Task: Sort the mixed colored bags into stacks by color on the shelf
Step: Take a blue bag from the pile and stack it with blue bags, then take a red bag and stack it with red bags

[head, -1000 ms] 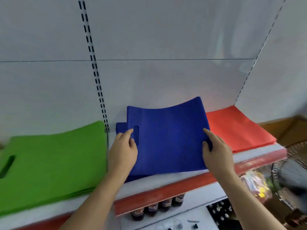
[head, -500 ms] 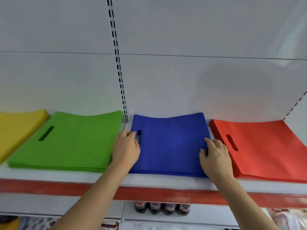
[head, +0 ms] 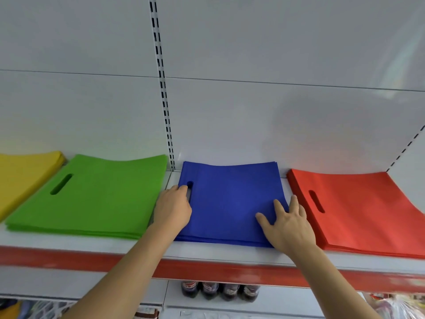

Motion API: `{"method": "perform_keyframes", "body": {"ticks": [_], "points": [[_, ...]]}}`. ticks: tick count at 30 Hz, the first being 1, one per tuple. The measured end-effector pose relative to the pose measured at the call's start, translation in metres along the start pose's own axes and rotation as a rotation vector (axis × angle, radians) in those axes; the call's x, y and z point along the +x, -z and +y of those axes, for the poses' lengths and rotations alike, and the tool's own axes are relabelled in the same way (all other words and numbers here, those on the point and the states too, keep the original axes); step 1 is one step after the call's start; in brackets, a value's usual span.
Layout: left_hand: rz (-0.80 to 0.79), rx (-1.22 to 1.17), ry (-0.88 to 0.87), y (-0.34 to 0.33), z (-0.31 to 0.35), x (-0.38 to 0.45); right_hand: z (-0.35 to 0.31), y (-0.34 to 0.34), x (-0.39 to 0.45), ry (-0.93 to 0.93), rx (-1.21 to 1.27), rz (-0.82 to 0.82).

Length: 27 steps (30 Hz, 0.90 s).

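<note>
Blue bag now flat on blue stack. Right hand spread, pressing; left hand curled at its handle slot. Blue sorted.

The blue stack, the green stack, the red stack and the yellow stack all look like thin non-woven cloth, matt, with a faint fine grain and no shine. The shelf beneath them is smooth white painted metal with a soft sheen, and its front edge carries a glossy red strip that looks like plastic. The back panel is smooth, pale and slightly reflective. The slotted upright looks like painted metal. Below, the bottles look glossy, with dark contents.
</note>
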<state>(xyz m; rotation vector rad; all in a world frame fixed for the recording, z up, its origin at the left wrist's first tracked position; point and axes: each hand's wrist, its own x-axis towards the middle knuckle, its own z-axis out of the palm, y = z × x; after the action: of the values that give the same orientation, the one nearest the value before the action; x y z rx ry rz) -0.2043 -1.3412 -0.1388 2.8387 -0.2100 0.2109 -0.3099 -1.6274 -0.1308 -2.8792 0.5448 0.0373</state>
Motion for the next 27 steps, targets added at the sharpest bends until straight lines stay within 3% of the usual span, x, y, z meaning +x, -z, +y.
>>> {"method": "perform_keyframes", "body": {"ticks": [3,8,13,27], "points": [[-0.009,-0.002,0.009,0.005,0.003,0.001,0.0,0.004,-0.001,0.053,-0.034,0.057],[0.165,0.0,-0.012,0.021,0.002,-0.017,-0.009,0.005,-0.003,0.208,-0.032,0.251],[0.234,0.099,0.039,0.036,-0.014,-0.055,-0.045,-0.018,-0.013,0.348,0.001,0.289],[0.257,0.168,0.318,0.13,-0.187,-0.153,-0.261,-0.034,-0.099,0.746,0.033,0.289]]}}
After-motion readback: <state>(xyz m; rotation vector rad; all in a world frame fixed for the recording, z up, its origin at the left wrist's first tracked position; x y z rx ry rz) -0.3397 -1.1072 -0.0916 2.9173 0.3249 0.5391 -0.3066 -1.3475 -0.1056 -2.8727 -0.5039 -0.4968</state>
